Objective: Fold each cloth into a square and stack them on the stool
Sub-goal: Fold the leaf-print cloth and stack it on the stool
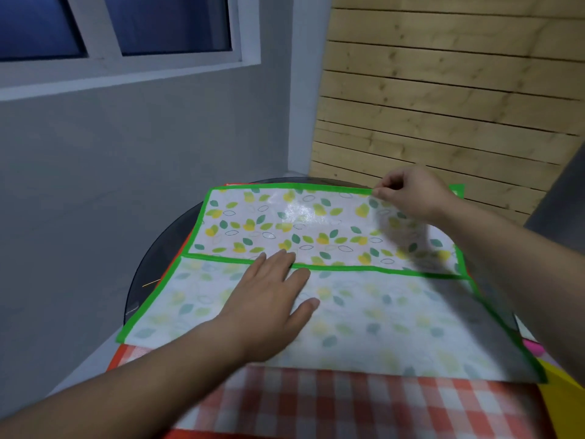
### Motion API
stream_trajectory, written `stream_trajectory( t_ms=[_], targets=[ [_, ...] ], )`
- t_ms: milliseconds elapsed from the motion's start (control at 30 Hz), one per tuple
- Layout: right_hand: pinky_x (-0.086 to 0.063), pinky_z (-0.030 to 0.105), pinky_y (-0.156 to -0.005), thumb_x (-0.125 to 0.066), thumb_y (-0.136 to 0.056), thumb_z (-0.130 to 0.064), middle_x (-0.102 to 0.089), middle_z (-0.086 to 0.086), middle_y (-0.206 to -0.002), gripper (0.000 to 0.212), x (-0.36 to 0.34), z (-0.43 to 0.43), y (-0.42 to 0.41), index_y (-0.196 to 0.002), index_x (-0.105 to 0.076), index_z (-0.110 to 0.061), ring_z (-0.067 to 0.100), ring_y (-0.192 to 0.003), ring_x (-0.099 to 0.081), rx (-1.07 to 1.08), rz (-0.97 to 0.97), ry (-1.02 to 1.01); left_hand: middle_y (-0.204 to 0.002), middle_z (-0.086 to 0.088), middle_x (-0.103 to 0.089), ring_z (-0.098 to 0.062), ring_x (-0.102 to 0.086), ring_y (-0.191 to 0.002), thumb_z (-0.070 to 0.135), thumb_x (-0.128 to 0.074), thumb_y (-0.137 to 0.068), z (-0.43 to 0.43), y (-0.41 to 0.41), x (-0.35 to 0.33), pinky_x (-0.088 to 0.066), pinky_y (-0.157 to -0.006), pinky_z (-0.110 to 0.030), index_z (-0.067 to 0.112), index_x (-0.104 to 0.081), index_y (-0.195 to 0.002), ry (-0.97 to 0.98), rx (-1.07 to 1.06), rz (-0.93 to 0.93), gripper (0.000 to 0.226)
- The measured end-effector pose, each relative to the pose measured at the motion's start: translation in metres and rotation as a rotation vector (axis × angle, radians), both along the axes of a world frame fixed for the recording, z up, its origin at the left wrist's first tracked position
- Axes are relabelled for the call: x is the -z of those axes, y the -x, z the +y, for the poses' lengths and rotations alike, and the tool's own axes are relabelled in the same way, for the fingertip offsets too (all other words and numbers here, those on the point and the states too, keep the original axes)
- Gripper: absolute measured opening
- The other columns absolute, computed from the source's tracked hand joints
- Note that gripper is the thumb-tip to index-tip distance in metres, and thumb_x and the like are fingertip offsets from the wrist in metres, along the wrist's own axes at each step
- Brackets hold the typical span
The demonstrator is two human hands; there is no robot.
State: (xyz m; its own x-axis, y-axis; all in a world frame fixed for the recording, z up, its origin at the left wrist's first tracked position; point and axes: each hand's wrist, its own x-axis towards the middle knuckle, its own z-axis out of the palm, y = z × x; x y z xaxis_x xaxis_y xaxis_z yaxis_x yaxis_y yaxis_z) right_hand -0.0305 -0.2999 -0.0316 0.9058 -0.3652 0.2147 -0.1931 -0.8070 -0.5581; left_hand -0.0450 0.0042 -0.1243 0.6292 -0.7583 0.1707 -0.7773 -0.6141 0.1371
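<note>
A leaf-patterned cloth with a green border (348,315) lies spread on a dark round table (164,248). Its far part (300,223) is folded over, glossy printed side up, with the folded edge running across the middle. My left hand (272,296) rests flat, fingers straight, on the cloth at that edge. My right hand (408,193) pinches the green far edge of the folded part near its right end. A red-and-white checked cloth (332,403) lies underneath, showing at the near side. No stool is in view.
A grey wall with a window (126,42) stands on the left, and wooden slats (443,90) on the right behind the table. Yellow (560,394) and pink (533,346) cloth edges peek out at the right under the leaf cloth.
</note>
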Motion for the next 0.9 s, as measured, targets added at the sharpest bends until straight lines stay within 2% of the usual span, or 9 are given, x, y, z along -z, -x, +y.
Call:
stream_trajectory(
  t_ms=[67, 167, 300, 367, 467, 567, 700, 800, 900],
  targets=[
    [-0.056, 0.041, -0.075, -0.071, -0.087, -0.03, -0.071, -0.001, -0.075, 0.014, -0.01, 0.009, 0.019, -0.073, -0.072, -0.024, 0.018, -0.071, -0.063, -0.013, -0.013, 0.016, -0.149, -0.005, -0.036, -0.027, -0.029, -0.142, 0.06, -0.023, -0.098, 0.001, 0.005, -0.008, -0.015, -0.122, -0.043, 0.022, -0.047, -0.129, -0.008, 0.023, -0.026, 0.055],
    [-0.055, 0.039, -0.079, -0.071, -0.085, -0.032, -0.07, -0.01, -0.073, 0.018, -0.022, 0.024, 0.054, -0.068, -0.069, -0.028, 0.013, -0.073, -0.065, -0.031, -0.029, 0.131, -0.157, -0.008, -0.033, -0.026, -0.025, -0.147, 0.056, -0.03, -0.1, 0.006, 0.012, -0.028, -0.01, -0.124, -0.037, 0.018, -0.045, -0.141, 0.03, 0.044, -0.044, 0.058],
    [-0.047, 0.04, -0.092, -0.07, -0.085, -0.032, -0.07, -0.018, -0.081, 0.014, -0.027, 0.047, 0.103, -0.072, -0.071, -0.029, 0.008, -0.085, -0.065, -0.078, -0.023, 0.212, -0.139, -0.013, -0.056, -0.031, -0.052, -0.126, 0.046, -0.044, -0.098, 0.011, 0.025, -0.067, -0.035, -0.106, -0.037, 0.008, -0.06, -0.128, 0.159, 0.195, -0.267, 0.051],
    [-0.049, 0.039, -0.088, -0.071, -0.085, -0.031, -0.068, -0.016, -0.083, 0.011, -0.025, 0.055, 0.122, -0.074, -0.072, -0.028, 0.009, -0.085, -0.063, -0.116, -0.01, 0.213, -0.137, -0.014, -0.057, -0.03, -0.052, -0.124, 0.041, -0.05, -0.098, 0.011, 0.033, -0.083, -0.04, -0.103, -0.039, 0.006, -0.061, -0.127, 0.246, 0.293, -0.382, 0.047],
    [-0.05, 0.037, -0.083, -0.071, -0.084, -0.032, -0.065, -0.015, -0.083, 0.009, -0.018, 0.063, 0.148, -0.076, -0.072, -0.029, 0.008, -0.085, -0.06, -0.184, 0.027, 0.25, -0.144, -0.017, -0.051, -0.033, -0.046, -0.133, 0.045, -0.052, -0.097, 0.011, 0.043, -0.096, -0.038, -0.109, -0.043, 0.004, -0.057, -0.133, 0.264, 0.316, -0.439, 0.055],
    [-0.048, 0.029, -0.084, -0.073, -0.084, -0.032, -0.067, -0.015, -0.085, 0.007, -0.005, 0.071, 0.173, -0.078, -0.074, -0.028, 0.003, -0.087, -0.059, -0.209, 0.065, 0.239, -0.158, -0.012, -0.036, -0.029, -0.032, -0.146, 0.061, -0.04, -0.096, 0.012, 0.048, -0.09, -0.024, -0.12, -0.041, 0.01, -0.042, -0.149, 0.102, 0.237, -0.347, 0.072],
    [-0.047, 0.025, -0.088, -0.076, -0.082, -0.031, -0.066, -0.015, -0.09, 0.006, 0.02, 0.077, 0.196, -0.078, -0.073, -0.029, 0.0, -0.091, -0.058, -0.212, 0.112, 0.155, -0.167, -0.003, -0.011, -0.018, -0.009, -0.154, 0.069, -0.024, -0.096, 0.017, 0.045, -0.06, -0.003, -0.123, -0.033, 0.025, -0.013, -0.159, -0.181, 0.163, -0.029, 0.078],
    [-0.044, 0.024, -0.091, -0.077, -0.08, -0.036, -0.064, -0.019, -0.098, 0.009, 0.036, 0.078, 0.203, -0.075, -0.071, -0.032, -0.002, -0.101, -0.053, -0.25, 0.162, 0.097, -0.168, -0.001, -0.007, -0.015, -0.002, -0.154, 0.07, -0.026, -0.096, 0.025, 0.046, -0.038, 0.0, -0.122, -0.033, 0.03, -0.01, -0.159, -0.24, 0.143, 0.111, 0.077],
    [-0.037, 0.016, -0.092, -0.075, -0.082, -0.039, -0.059, -0.024, -0.11, 0.008, 0.045, 0.079, 0.207, -0.076, -0.071, -0.034, -0.005, -0.11, -0.046, -0.269, 0.189, 0.108, -0.168, 0.002, 0.003, -0.015, 0.01, -0.154, 0.073, -0.024, -0.095, 0.029, 0.05, -0.023, 0.007, -0.124, -0.038, 0.037, -0.009, -0.158, -0.242, 0.145, 0.11, 0.074]
  ],
)
